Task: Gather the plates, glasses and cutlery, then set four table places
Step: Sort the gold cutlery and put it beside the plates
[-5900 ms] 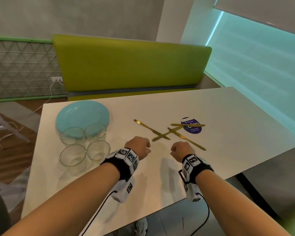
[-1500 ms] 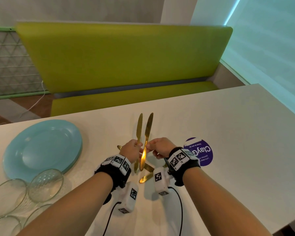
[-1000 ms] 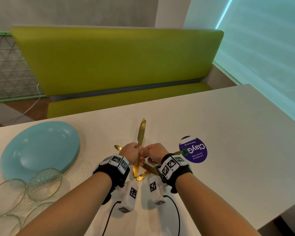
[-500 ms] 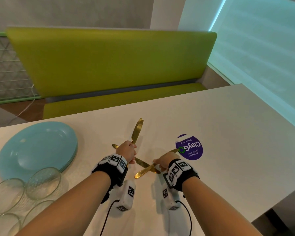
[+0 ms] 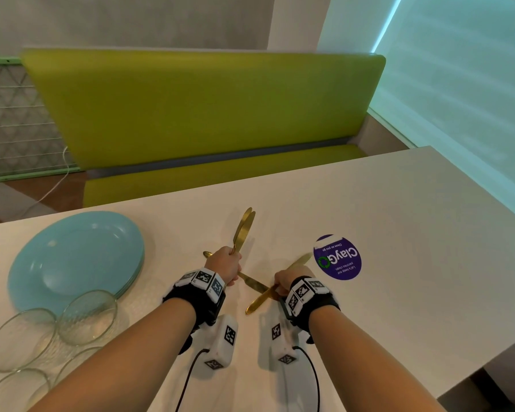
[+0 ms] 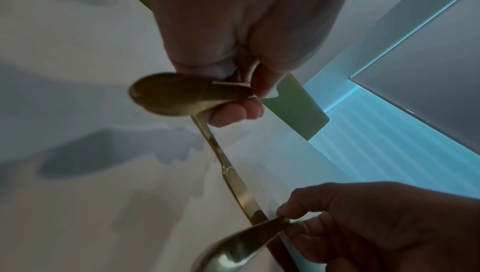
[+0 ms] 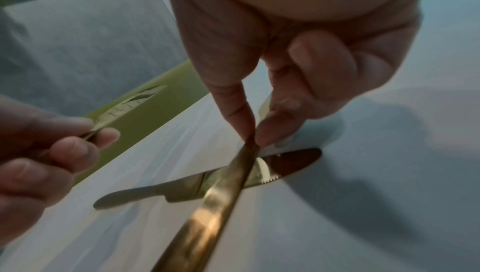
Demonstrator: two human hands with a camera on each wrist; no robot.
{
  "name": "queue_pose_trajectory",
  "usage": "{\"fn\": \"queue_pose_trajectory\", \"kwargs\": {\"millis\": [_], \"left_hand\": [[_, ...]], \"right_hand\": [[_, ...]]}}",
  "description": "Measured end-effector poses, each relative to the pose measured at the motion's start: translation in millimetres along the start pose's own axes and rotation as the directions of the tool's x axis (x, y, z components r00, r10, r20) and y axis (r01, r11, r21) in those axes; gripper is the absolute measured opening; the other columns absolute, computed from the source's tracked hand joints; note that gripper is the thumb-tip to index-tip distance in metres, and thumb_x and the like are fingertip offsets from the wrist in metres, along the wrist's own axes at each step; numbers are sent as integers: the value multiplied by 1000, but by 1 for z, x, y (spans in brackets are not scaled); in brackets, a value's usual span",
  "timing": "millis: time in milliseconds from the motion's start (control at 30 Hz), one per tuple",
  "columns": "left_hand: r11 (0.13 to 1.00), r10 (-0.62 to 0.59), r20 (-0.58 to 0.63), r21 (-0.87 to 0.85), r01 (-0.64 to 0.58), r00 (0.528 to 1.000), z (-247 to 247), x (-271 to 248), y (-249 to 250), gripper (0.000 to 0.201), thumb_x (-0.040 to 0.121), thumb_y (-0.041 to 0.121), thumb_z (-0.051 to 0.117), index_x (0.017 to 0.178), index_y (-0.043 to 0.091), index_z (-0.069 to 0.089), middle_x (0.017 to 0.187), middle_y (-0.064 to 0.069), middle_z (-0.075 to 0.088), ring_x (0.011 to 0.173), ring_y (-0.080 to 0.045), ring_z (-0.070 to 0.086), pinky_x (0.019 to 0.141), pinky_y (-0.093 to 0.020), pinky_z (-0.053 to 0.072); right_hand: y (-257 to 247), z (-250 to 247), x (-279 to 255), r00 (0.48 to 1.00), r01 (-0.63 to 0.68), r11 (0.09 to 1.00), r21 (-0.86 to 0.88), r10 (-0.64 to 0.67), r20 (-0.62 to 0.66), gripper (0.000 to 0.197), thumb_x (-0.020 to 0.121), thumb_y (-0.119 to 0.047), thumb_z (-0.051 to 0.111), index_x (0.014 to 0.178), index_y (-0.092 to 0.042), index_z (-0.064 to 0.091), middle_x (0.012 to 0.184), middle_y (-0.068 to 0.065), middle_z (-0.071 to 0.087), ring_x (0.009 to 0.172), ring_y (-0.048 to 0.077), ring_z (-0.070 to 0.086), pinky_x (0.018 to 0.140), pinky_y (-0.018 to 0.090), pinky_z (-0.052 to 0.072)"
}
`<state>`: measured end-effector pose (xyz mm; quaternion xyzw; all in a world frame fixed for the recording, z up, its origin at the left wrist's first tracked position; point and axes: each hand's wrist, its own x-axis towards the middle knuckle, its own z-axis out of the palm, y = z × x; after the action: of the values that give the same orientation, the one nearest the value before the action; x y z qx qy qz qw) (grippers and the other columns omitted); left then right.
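My left hand [image 5: 227, 261] grips two gold knives [image 5: 244, 226] by their handles, blades pointing up and away over the white table [image 5: 399, 233]. My right hand [image 5: 277, 288] pinches a third gold knife [image 5: 257, 303] between thumb and fingertip, as the right wrist view shows [image 7: 221, 194]. A fourth knife [image 5: 252, 282] lies flat on the table between my hands, crossed under the pinched one. A stack of teal plates [image 5: 72, 257] sits at the left, with several clear glasses [image 5: 87, 315] in front of it.
A round purple sticker [image 5: 338, 257] is on the table just right of my right hand. A green bench [image 5: 205, 114] runs along the table's far edge. The table's right end meets a window blind.
My right hand left the knives held by my left hand and moved down and right to a knife on the table, which it now pinches. The left hand keeps its two knives.
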<state>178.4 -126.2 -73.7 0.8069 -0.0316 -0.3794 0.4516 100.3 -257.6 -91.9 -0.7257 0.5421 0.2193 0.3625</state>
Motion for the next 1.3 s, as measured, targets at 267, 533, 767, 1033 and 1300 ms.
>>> {"fn": "queue_pose_trajectory", "kwargs": {"millis": [267,533,767,1033,1300], "left_hand": [[1000,-9,38,-29,10,999,2,2,0,15,100,18,36,102,8,48,71,-3,55,56,-14,51,48,-23,42],[999,-6,61,34,4,998,2,-3,0,14,99,18,39,95,10,49,74,-2,61,58,-16,58,53,-24,49],[989,-8,137,-144,28,991,1,-6,0,23,100,15,36,84,9,51,72,-11,63,57,-22,60,55,-31,53],[990,-21,152,-135,42,988,0,-7,0,25,98,9,32,80,10,50,73,-11,61,58,-22,59,59,-33,52],[999,-9,169,31,4,986,1,-3,-4,14,91,7,40,99,10,51,82,-8,61,72,-23,63,75,-40,56]], "right_hand": [[-6,-3,-4,997,70,997,33,-69,-22,19,81,-24,55,80,-9,66,94,9,73,73,23,60,69,28,51],[-33,-14,-33,947,233,954,189,-266,177,27,88,-18,61,62,-11,59,62,0,58,47,13,39,43,23,32],[-40,-6,-38,914,306,944,126,-328,238,30,90,-21,59,62,-12,57,64,2,54,49,12,39,49,23,33],[-45,-2,-42,936,285,954,94,-299,188,31,87,-22,62,58,-14,57,68,1,58,49,12,40,47,22,32],[-52,1,-44,967,228,973,43,-231,106,31,82,-19,61,53,-12,55,58,0,56,47,12,43,46,22,35]]}}
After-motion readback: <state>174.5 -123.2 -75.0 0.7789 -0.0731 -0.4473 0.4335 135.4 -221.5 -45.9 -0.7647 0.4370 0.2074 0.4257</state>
